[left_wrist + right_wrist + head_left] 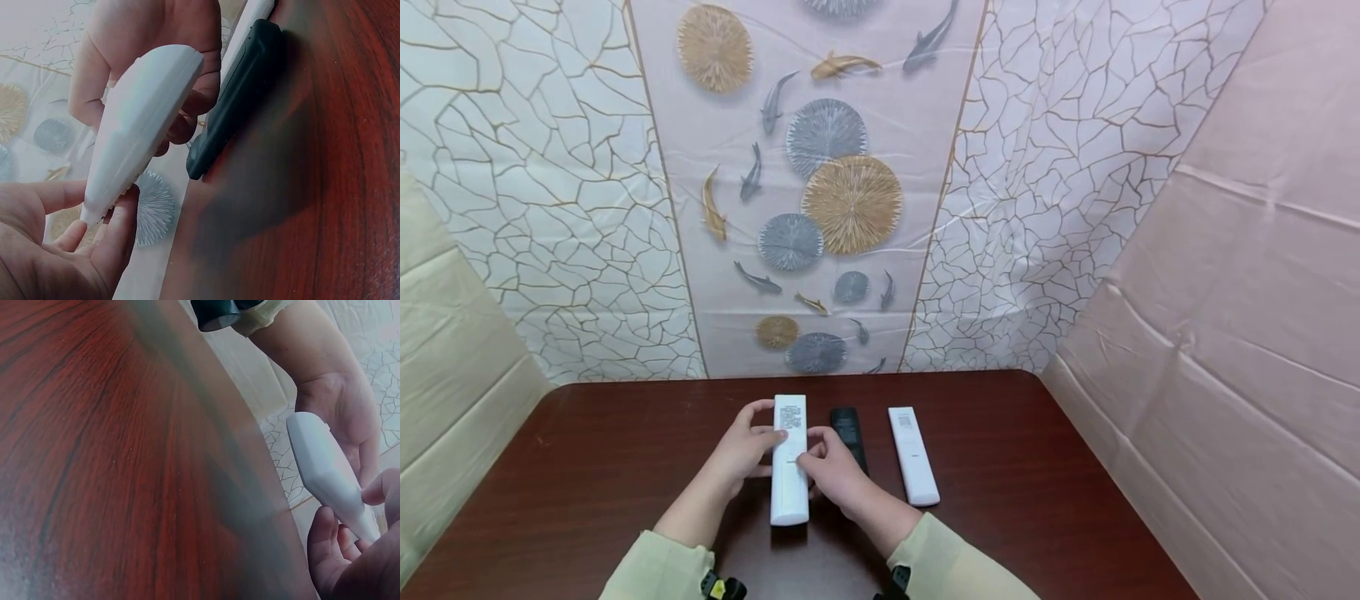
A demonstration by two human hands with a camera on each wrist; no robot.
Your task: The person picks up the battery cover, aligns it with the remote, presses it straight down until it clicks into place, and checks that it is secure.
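Note:
A white remote control (790,492) is held above the table with its printed label side facing up. My left hand (739,452) grips its left side, thumb on the upper face and fingers along the edge and below. From the right, my right hand (837,472) holds it too, with the thumb pressing near the middle of the back. The left wrist view shows the same white remote (140,106) tilted between both hands, its buttoned face turned down. In the right wrist view, the rounded end of the remote (319,453) points away from the right hand (362,569).
A black remote control (847,429) lies on the table just beyond my right hand, partly covered by it. Farther right, a second white remote (914,458) lies label side up. The dark red wooden table (1015,517) ends at a patterned cloth backdrop (1000,333).

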